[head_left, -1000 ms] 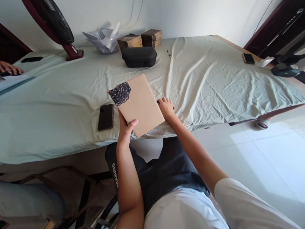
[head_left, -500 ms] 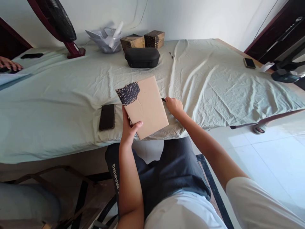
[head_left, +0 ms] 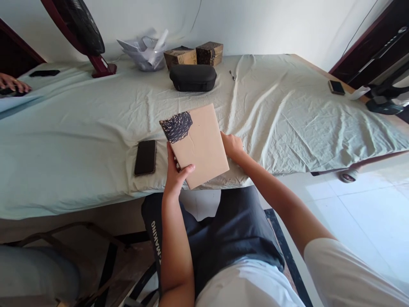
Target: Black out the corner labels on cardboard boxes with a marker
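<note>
My left hand [head_left: 176, 175] grips a tan cardboard box [head_left: 204, 149] by its lower left edge, thumb on the face and fingers along the side. The box is tilted up above the table's front edge. Dense black scribble [head_left: 177, 126] fills its upper left corner. At the box's right edge my right hand [head_left: 232, 144] is closed, its fingertips partly behind the box. The slim black pen it held half a second ago is now hidden. A black smartphone [head_left: 145, 157] lies on the cloth left of my left hand.
On the cloth-covered table [head_left: 79, 136] stand a black case [head_left: 193, 78], two scribbled boxes [head_left: 209, 53], a plastic basket [head_left: 147, 57] and a red fan [head_left: 101, 69]. A small pen [head_left: 232, 75] lies behind. Another person's hand [head_left: 14, 83] is at far left; another phone [head_left: 336, 87] lies right.
My right hand has moved in against the box's right edge, and the black pen tip that showed there has gone out of sight behind it. The left hand keeps its hold.
</note>
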The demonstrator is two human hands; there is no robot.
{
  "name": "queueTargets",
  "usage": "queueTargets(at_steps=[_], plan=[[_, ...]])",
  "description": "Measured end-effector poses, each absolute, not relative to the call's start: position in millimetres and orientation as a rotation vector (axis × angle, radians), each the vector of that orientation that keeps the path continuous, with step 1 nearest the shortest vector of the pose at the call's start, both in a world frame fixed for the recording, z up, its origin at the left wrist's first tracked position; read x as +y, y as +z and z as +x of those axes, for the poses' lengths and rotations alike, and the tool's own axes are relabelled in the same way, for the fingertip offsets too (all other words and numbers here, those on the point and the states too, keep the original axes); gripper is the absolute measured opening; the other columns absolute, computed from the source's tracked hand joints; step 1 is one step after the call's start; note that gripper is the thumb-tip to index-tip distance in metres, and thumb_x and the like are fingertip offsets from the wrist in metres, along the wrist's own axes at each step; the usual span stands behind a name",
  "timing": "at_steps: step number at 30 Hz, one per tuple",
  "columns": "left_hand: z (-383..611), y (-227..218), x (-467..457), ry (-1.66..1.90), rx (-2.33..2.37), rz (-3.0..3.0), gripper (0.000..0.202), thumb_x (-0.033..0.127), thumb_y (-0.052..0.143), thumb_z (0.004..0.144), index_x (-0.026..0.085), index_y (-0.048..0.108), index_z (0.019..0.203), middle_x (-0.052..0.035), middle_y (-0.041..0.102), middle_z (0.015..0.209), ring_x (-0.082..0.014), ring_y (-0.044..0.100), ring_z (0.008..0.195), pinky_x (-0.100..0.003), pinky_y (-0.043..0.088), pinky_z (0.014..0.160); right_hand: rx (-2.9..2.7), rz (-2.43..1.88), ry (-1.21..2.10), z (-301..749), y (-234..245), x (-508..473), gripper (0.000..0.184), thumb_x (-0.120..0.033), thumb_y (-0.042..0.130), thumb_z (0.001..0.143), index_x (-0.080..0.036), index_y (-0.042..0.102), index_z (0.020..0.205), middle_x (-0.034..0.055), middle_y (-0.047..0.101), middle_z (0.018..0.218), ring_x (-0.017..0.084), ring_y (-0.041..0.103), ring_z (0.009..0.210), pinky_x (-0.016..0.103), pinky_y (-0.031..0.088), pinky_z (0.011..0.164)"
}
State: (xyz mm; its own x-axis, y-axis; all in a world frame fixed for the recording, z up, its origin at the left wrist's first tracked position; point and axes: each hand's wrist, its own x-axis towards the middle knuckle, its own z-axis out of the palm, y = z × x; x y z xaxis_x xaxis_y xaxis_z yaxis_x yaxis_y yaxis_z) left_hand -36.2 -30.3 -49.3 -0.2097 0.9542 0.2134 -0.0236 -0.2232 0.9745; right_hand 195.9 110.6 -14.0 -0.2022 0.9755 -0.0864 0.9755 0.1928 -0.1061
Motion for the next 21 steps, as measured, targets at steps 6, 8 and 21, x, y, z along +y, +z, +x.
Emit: queueTargets(at_steps=[6, 8, 21], plan=[[-36.7, -49.7, -30.2, 1.538, 1.208, 1.222, 0.133, 0.068, 0.095, 0.072, 0.035, 0.025, 0.181, -0.0166, 0.054, 0.168, -0.046, 0.057, 0.151, -0.063, 0.049, 0.127, -2.328, -2.104, 0.246, 195.7, -0.5, 103.5, 0.054, -0.045, 0.044, 0.115, -0.011, 0.053, 0.158, 0.0258, 0.082, 0.123, 0.038, 0.079, 0.109, 0.039, 0.052, 0.084], [-36.5, -49.9, -30.5, 1.533, 1.209, 1.206, 0.134, 0.069, 0.094, 0.072, 0.035, 0.024, 0.181, -0.0167, 0.053, 0.17, -0.046, 0.057, 0.151, -0.063, 0.049, 0.126, -2.332, -2.12, 0.26, 208.0, 7.5, 97.4, 0.06, -0.026, 0.047, 0.111, -0.009, 0.041, 0.168, 0.0272, 0.082, 0.123, 0.037, 0.079, 0.105, 0.04, 0.052, 0.083], [-21.8, -30.6, -34.5, 1.514, 1.268, 1.205, 0.129, 0.052, 0.094, 0.076, 0.039, 0.022, 0.182, -0.0143, 0.042, 0.174, -0.0426, 0.053, 0.154, -0.062, 0.047, 0.129, -1.64, -0.714, 1.151, 239.7, 65.8, 56.4, 0.059, -0.077, 0.077, 0.094, -0.032, 0.05, 0.119, -0.0032, 0.072, 0.092, 0.013, 0.066, 0.056, 0.027, 0.051, 0.05]])
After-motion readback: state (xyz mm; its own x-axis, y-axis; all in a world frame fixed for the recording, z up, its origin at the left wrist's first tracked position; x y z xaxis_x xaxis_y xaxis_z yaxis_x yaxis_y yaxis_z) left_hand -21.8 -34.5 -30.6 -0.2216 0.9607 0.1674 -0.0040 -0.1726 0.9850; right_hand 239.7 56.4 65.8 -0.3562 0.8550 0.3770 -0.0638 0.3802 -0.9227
